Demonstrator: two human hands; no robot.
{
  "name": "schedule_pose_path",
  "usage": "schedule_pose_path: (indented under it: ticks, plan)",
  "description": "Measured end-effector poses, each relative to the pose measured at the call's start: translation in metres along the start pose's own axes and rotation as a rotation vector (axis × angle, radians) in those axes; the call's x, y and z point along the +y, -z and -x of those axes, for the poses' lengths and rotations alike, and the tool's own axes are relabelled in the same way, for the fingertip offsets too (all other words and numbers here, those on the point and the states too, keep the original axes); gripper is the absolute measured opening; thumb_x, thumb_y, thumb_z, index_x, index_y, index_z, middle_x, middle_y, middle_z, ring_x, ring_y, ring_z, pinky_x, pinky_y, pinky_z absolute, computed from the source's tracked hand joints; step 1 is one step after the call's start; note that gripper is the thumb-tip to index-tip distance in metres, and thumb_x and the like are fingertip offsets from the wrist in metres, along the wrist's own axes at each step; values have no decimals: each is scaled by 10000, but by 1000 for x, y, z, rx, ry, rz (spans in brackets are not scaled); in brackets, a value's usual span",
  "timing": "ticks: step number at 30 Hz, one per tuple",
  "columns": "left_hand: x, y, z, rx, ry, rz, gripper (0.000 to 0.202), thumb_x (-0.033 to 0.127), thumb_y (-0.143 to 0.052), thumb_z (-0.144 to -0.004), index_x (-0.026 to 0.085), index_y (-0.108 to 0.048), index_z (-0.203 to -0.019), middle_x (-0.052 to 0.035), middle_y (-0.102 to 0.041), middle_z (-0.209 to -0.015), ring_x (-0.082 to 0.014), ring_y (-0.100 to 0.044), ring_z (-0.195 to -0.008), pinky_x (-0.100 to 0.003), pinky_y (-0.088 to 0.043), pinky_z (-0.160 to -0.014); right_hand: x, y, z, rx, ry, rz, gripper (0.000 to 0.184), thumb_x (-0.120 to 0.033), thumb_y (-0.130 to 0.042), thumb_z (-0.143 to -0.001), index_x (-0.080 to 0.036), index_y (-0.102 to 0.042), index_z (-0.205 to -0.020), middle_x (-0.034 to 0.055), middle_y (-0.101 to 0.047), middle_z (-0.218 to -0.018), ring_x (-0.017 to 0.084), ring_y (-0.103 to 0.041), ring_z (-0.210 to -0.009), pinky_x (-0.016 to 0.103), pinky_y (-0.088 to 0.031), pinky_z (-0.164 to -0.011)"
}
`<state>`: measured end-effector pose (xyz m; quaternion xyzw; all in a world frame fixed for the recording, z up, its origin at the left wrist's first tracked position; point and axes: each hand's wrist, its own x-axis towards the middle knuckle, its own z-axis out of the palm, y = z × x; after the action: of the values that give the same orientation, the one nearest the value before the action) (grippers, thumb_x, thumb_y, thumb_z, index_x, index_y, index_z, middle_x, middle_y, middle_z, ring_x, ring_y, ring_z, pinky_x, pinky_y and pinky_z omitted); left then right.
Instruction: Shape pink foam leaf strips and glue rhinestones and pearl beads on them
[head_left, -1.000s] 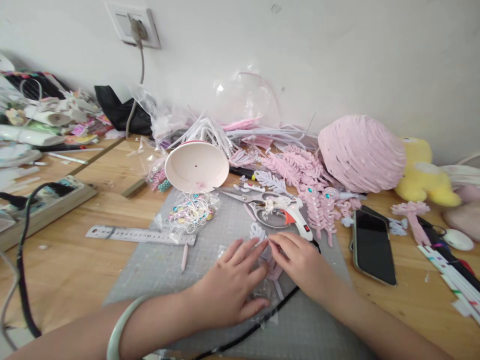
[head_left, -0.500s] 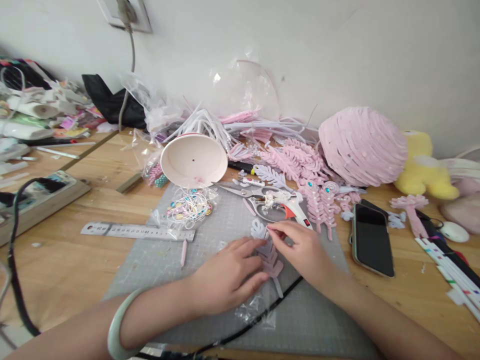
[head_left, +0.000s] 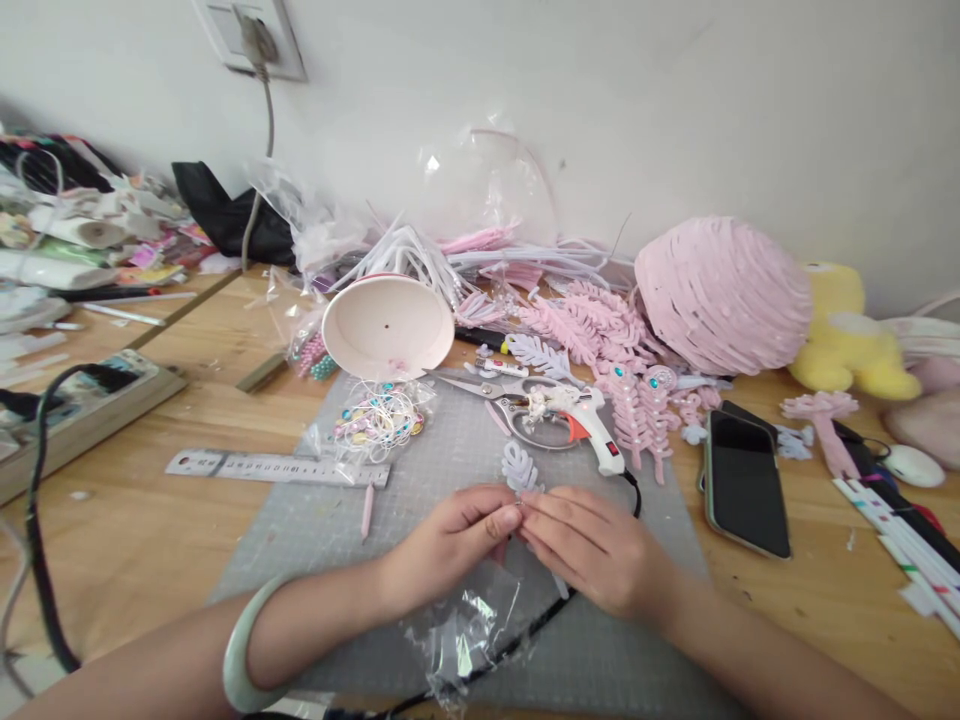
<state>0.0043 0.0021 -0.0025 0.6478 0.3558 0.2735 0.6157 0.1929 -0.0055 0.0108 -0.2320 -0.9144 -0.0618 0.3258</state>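
Note:
My left hand (head_left: 472, 530) and my right hand (head_left: 592, 545) meet over the grey cutting mat (head_left: 300, 560). Both are closed, their fingertips pinched together around something too small and hidden to name. Just behind them shows the looped top of a pale lilac pipe-cleaner feather (head_left: 519, 466); the rest of it is mostly covered by my hands. Crinkled clear plastic (head_left: 469, 635) hangs or lies right below my fingers, and I cannot tell whether they grip it. Beyond the feather lie scissors (head_left: 480, 388) and a white glue gun (head_left: 600, 430).
A steel ruler (head_left: 277, 468) and a bag of gems on white string (head_left: 382, 420) lie left. Behind stand a white bowl (head_left: 386, 325), pink pipe-cleaner feathers (head_left: 634, 410) and a pink wrapped dome (head_left: 724, 295). A phone (head_left: 746, 485) lies right; a black cable (head_left: 536, 625) crosses the mat.
My hands have come together, fingertips touching, and now cover more of the feather. The clear plastic has shifted left and spread toward me.

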Motion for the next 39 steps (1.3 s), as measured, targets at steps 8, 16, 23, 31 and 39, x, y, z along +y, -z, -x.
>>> schedule_pose_path:
  ticks: [8,16,23,31,39]
  plan:
    - [0,1,-1,-1,-3,40,456,508,-428,-884,175,-472,-576,21,-443,-590,-137,-449,-619,-250,-373,-660,-4,-1,-1,14,-133,-169,150,-92,-510,-864,-97,-607,-979,79,-709,-852,150,-654,-868,271,-552,-813]
    - [3,2,0,46,-95,-45,443,497,-458,-883,160,-528,-605,3,-523,-641,-134,-478,-655,-235,-391,-675,-6,1,-2,13,-162,-213,123,-111,-513,-858,-109,-598,-947,81,-696,-868,155,-634,-846,279,-528,-810]
    - [-2,2,2,56,-192,-148,473,506,-413,-910,128,-592,-690,-31,-578,-677,-134,-518,-677,-220,-401,-672,-1,11,-6,18,-237,-148,141,-135,-468,-860,-138,-601,-905,68,-692,-814,162,-624,-762,285,-499,-733]
    - [-5,2,5,55,-223,-229,530,556,-332,-919,137,-549,-677,-33,-550,-663,-128,-501,-643,-214,-390,-626,-9,13,-12,-736,-914,-25,199,-389,-630,-747,-194,-661,-722,54,-712,-674,223,-663,-594,258,-352,-474]
    - [-3,0,4,53,-309,-291,513,521,-316,-937,142,-519,-658,-35,-542,-639,-120,-495,-623,-200,-388,-598,-21,0,-4,-869,-930,-55,216,-182,-528,-723,-193,-674,-881,83,-733,-841,264,-693,-760,268,-387,-568]
